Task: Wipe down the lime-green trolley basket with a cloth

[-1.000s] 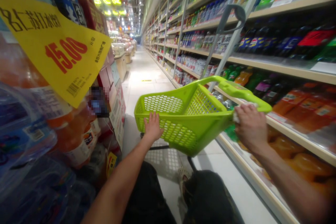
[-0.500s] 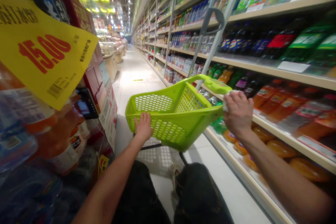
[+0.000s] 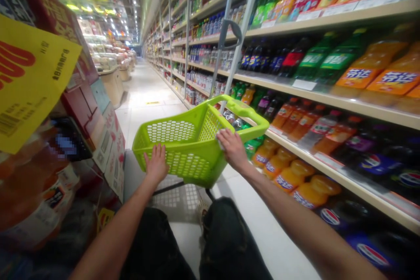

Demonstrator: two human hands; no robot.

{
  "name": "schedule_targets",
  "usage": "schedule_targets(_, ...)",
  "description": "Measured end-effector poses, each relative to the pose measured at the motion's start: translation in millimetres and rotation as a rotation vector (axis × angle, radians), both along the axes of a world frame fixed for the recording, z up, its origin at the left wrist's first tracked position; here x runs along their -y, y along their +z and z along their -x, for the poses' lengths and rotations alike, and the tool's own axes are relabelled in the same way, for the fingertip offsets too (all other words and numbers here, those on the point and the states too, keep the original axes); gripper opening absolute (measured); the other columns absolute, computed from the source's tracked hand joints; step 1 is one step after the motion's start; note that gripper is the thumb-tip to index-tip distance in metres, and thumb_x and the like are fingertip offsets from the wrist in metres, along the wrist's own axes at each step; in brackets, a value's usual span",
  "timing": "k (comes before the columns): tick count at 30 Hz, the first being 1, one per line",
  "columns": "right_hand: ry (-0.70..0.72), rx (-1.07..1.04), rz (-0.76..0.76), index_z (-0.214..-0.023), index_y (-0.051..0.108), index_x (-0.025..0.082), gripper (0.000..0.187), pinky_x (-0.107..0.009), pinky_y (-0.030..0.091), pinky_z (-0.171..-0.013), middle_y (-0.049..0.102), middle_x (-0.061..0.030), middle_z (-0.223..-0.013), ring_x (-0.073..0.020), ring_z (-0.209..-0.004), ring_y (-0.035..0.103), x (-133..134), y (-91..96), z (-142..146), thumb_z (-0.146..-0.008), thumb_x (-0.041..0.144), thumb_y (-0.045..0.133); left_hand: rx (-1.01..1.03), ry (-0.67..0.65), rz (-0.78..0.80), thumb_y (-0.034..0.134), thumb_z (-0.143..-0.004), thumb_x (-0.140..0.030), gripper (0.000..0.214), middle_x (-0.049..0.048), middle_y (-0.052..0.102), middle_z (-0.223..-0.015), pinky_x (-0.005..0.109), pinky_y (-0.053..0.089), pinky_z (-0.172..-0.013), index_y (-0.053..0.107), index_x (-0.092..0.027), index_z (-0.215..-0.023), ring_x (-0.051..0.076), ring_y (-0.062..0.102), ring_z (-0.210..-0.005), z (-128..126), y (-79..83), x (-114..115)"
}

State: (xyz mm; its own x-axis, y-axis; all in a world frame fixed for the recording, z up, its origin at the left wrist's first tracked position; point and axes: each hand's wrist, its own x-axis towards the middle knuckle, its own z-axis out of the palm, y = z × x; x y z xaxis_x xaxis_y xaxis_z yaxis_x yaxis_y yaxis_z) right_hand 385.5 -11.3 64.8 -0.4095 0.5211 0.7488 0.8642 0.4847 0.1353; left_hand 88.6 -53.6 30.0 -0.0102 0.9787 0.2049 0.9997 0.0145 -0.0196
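A lime-green shopping cart [image 3: 183, 151] with a perforated basket stands side-on in front of me, its handle [image 3: 262, 126] at the right. My left hand [image 3: 156, 164] holds the near rim toward the basket's left end, fingers over the edge. A small white cloth or tissue [image 3: 220, 138] shows under the fingertips of my right hand [image 3: 232, 146]. That hand is closed around it and presses it on the near rim, beside the inner divider [image 3: 213, 123]. Inside the basket, no goods show.
Shelves of soft drink bottles [image 3: 357, 74] line the right side closely. On the left rise stacked cartons [image 3: 106, 140] and a yellow price sign [image 3: 33, 83]. A tiled aisle [image 3: 141, 87] runs ahead. My knees [image 3: 226, 227] are just behind the cart.
My right hand has moved left with the white cloth, from the handle's right end to the rim near the divider. My left hand stays on the rim. The view has turned right.
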Motion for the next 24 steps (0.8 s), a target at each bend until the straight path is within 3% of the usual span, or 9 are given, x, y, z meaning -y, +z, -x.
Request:
schedule_targets(4, -0.169, -0.148, -0.116, -0.120, 0.053, 0.017, 0.043, -0.053, 0.029, -0.101, 0.054, -0.0131, -0.126, -0.0272, -0.124, 0.041, 2, 26.1, -51, -0.079, 0.010, 0.042, 0.004, 0.009, -0.029, 0.048, -0.076, -0.026, 0.072, 0.0108, 0.016, -0.149, 0.059, 0.015, -0.106, 0.021, -0.013, -0.141, 0.027, 0.012, -0.138, -3, -3.3, 2)
schedule_targets(6, -0.215, -0.171, -0.124, -0.121, 0.053, 0.016, 0.045, -0.055, 0.030, -0.100, 0.053, -0.0143, -0.126, -0.0285, -0.124, 0.041, 2, 29.1, -61, -0.078, 0.009, 0.043, 0.012, 0.016, -0.030, 0.048, -0.076, -0.027, 0.072, 0.0113, 0.016, -0.149, 0.059, 0.016, -0.106, 0.021, -0.013, -0.141, 0.028, 0.012, -0.138, -5, -3.8, 2)
schedule_targets(12, -0.099, -0.108, 0.005, -0.119, 0.054, 0.015, 0.045, -0.051, 0.033, -0.100, 0.053, -0.0145, -0.127, -0.0264, -0.126, 0.039, 1, 2.2, -19, -0.077, 0.006, 0.040, 0.003, 0.006, 0.009, 0.051, -0.075, -0.028, 0.074, 0.0116, 0.016, -0.149, 0.059, 0.016, -0.106, 0.020, -0.014, -0.141, 0.028, 0.012, -0.138, -7, 3.0, 0)
schedule_targets(16, -0.027, -0.060, 0.107, -0.119, 0.053, 0.018, 0.041, -0.052, 0.030, -0.104, 0.051, -0.0113, -0.129, -0.0233, -0.129, 0.036, 1, 3.0, -11, -0.082, 0.009, 0.038, -0.013, -0.005, 0.052, 0.050, -0.076, -0.031, 0.076, 0.0136, 0.016, -0.149, 0.058, 0.013, -0.107, 0.017, -0.011, -0.142, 0.028, 0.013, -0.137, -7, 12.9, 1)
schedule_targets(19, -0.060, -0.121, 0.128, -0.124, 0.048, 0.022, 0.040, -0.054, 0.021, -0.107, 0.046, -0.0069, -0.134, -0.0210, -0.132, 0.029, -5, 13.9, -43, -0.088, 0.014, 0.033, -0.031, -0.028, 0.050, 0.048, -0.077, -0.036, 0.078, 0.0155, 0.014, -0.150, 0.056, 0.009, -0.108, 0.014, -0.008, -0.142, 0.028, 0.011, -0.137, -12, 18.6, -1)
schedule_targets(24, -0.187, -0.272, 0.086, -0.131, 0.038, 0.016, 0.040, -0.057, 0.005, -0.108, 0.037, -0.0078, -0.140, -0.0207, -0.137, 0.009, -10, 25.2, -114, -0.094, 0.020, 0.024, -0.034, -0.070, 0.042, 0.046, -0.080, -0.041, 0.079, 0.0189, 0.013, -0.149, 0.062, 0.011, -0.104, 0.011, -0.004, -0.141, 0.032, 0.011, -0.137, -18, 21.8, -5)
